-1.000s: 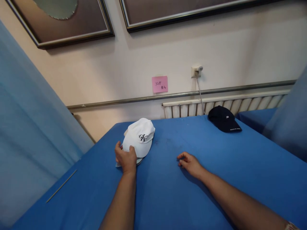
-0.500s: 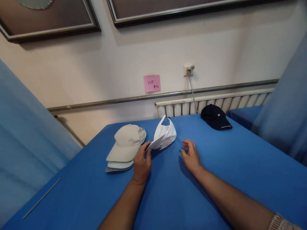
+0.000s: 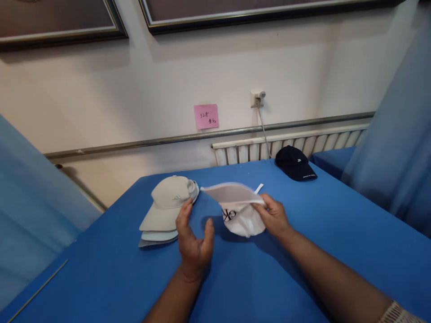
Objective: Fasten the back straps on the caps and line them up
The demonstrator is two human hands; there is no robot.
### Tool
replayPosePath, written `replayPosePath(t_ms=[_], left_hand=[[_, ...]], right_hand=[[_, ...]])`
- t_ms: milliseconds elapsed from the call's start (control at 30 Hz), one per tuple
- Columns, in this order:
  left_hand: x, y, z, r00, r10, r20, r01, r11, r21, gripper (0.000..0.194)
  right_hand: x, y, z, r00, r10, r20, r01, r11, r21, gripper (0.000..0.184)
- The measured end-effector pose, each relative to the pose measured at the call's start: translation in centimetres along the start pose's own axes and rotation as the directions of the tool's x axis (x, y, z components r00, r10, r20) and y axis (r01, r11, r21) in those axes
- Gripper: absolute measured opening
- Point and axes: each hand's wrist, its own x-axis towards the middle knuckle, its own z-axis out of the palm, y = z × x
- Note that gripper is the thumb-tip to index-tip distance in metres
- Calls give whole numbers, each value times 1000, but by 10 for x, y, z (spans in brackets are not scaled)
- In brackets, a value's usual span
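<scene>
Right hand (image 3: 276, 218): pinching an edge of the white, black-lettered fabric cap (image 3: 247, 220), upturned above the blue cloth-covered table (image 3: 242, 282).
Left hand (image 3: 194, 246): thumb and fingers spread, near the beige curved-brim cap (image 3: 170, 193).
Handover: left to right, freeing the left.

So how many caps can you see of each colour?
White cap, held up: 1
Beige cap, top of the stack: 1
Very pale cap, brim showing beneath: 1
Grey cap, lowest visible brim: 1
Dark cap, off by itself: 1
Total: 5 caps in view
</scene>
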Motion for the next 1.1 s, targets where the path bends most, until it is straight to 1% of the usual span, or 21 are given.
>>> replayPosePath(t_ms=[33, 67, 100, 133, 167, 233, 267, 300, 333, 367, 433, 467, 533, 600, 700, 767, 833, 900, 967, 1033, 1100], left_hand=[[1, -4, 2, 997, -76, 9, 76, 997, -24, 65], [2, -8, 5, 987, -154, 40, 157, 986, -62, 64], [2, -13, 9, 966, -244, 90, 253, 961, -112, 62], [1, -19, 13, 924, -349, 158, 372, 914, -163, 59], [-2, -24, 18, 859, -452, 240, 500, 840, -211, 56], [-8, -34, 29, 678, -614, 404, 730, 628, -271, 52], [-11, -38, 35, 581, -654, 485, 812, 509, -286, 52], [-14, -41, 39, 499, -665, 555, 866, 395, -306, 53], [-16, -43, 43, 432, -660, 614, 901, 291, -321, 55], [-17, -44, 46, 384, -645, 660, 919, 204, -336, 56], [-17, -45, 50, 332, -615, 715, 932, 99, -348, 57], [-17, -45, 50, 323, -608, 725, 935, 86, -344, 56], [-16, -46, 50, 339, -611, 716, 930, 105, -352, 56], [-16, -50, 51, 384, -632, 673, 909, 132, -395, 57], [-15, -60, 53, 437, -676, 593, 869, 148, -472, 57], [-12, -68, 57, 472, -697, 541, 841, 171, -514, 58], [-8, -75, 63, 510, -711, 484, 808, 203, -553, 57], [-5, -80, 69, 527, -723, 446, 797, 238, -556, 55], [-3, -84, 73, 513, -741, 434, 819, 271, -505, 52], [-4, -86, 75, 499, -751, 433, 847, 318, -425, 50], [-6, -87, 76, 513, -744, 427, 853, 387, -350, 49]], right_hand=[[2, -2, 0, 992, 114, -58, -103, 979, 173, 19], [5, -3, 0, 972, 223, -81, -182, 919, 349, 25], [7, -4, -1, 945, 319, -70, -243, 831, 501, 32], [10, -2, -2, 912, 406, -48, -295, 733, 613, 36], [13, 2, -3, 871, 490, -28, -339, 641, 688, 37], [18, 16, -4, 760, 650, -20, -412, 504, 759, 28], [19, 26, -4, 710, 704, -21, -434, 460, 775, 21], [21, 36, -5, 674, 738, -26, -453, 441, 775, 17], [22, 47, -5, 654, 755, -37, -461, 438, 772, 15], [24, 56, -5, 642, 765, -48, -471, 443, 763, 14], [27, 71, -6, 644, 762, -65, -498, 482, 721, 13], [28, 76, -6, 648, 759, -69, -513, 501, 697, 14], [31, 81, -7, 663, 746, -61, -537, 530, 657, 19], [33, 83, -7, 691, 721, -39, -530, 543, 651, 25], [36, 83, -10, 780, 626, 8, -461, 566, 683, 28], [38, 84, -15, 821, 570, -19, -396, 595, 700, 32], [40, 87, -22, 841, 535, -77, -358, 659, 662, 40], [42, 89, -28, 857, 488, -166, -358, 796, 489, 42], [42, 87, -33, 879, 395, -266, -354, 916, 191, 37], [38, 78, -33, 901, 269, -341, -310, 948, -70, 28], [29, 61, -28, 940, 114, -321, -192, 956, -221, 20]])
